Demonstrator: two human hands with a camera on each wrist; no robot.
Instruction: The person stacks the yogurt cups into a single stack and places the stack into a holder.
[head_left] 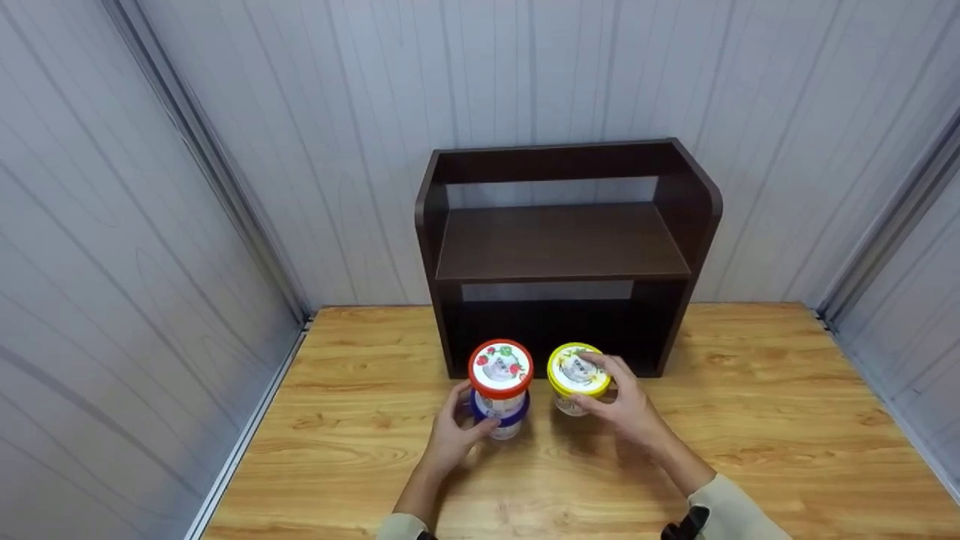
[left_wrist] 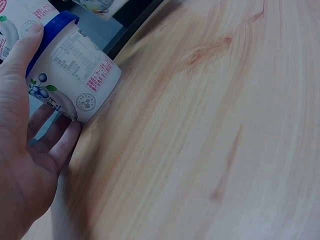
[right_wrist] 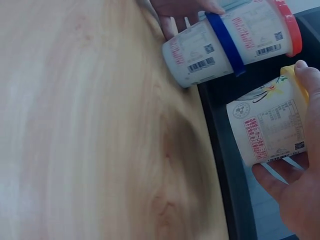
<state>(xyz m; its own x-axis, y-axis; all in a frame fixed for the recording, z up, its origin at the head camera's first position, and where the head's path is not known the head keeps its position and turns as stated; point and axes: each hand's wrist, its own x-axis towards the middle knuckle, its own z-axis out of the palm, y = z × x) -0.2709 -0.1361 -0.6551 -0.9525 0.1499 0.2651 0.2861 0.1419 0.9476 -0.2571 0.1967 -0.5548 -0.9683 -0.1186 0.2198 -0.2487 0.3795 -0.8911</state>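
Gripping two of three tubs (head_left: 570, 373), seemingly

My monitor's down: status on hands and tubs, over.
Left hand holding blue-lidded tub, red-lidded tub stacked on top. Right hand gripping yellow-lidded tub. Only nearby obstacle seen: dark shelf behind.

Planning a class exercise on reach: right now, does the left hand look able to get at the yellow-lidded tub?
Probably not freely: the left hand holds the blue-lidded tub with the red-lidded tub stacked on it, and the right hand grips the yellow-lidded tub.
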